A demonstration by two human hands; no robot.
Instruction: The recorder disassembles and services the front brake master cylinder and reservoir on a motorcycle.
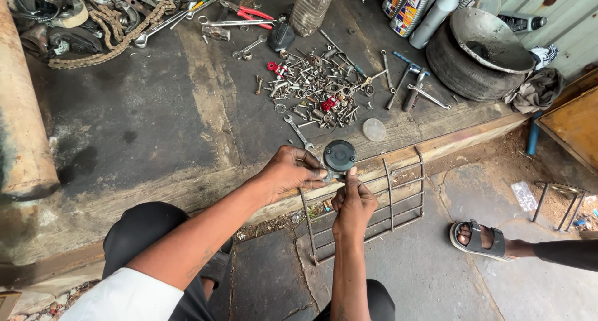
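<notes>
A dark, oil-stained raised concrete platform (pixel 143 115) edged with a worn wooden beam (pixel 436 143) is seen above a cracked grey concrete floor (pixel 430 271), lit by daylight.

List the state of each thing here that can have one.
Round black part: held up between both hands.
Left hand: closed on the part's side.
Right hand: pinching its underside.
Pile of bolts: loose, scattered.
Red-handled pliers: lying flat.
Metal bowl: tilted on the tyre.

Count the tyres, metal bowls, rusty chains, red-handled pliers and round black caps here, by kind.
Worn black rubber tyre: 1
Dented grey metal bowl: 1
Rusty metal link chain: 1
Red-handled metal pliers: 1
Round black plastic cap: 1
Total: 5
</notes>
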